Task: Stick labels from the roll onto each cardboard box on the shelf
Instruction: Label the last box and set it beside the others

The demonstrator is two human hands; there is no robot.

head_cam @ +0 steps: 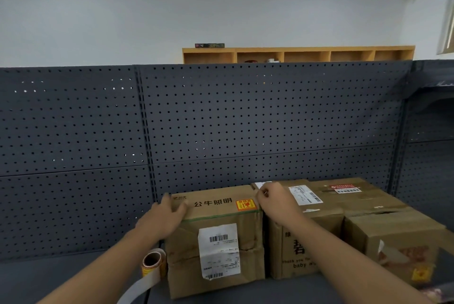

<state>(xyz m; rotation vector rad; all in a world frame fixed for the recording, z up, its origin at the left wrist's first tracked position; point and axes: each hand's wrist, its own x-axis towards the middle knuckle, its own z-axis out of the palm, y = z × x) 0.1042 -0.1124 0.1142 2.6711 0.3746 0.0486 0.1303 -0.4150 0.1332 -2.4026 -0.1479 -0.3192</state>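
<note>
From the head view, I am seeing three cardboard boxes sitting side by side on the dark shelf point(61, 276). My left hand point(163, 216) is lying with fingers spread over the top left corner of the left box point(216, 237), steadying it. My right hand point(274, 199) is resting at that box's top right edge, next to the orange sticker point(244, 204), fingers curled in; whether they are pinching a label I cannot tell. The label roll point(152, 264) is standing on the shelf just beside the left box, its backing strip point(137, 289) trailing toward me. The middle box point(294, 249) and right box point(393, 235) are sitting untouched.
</note>
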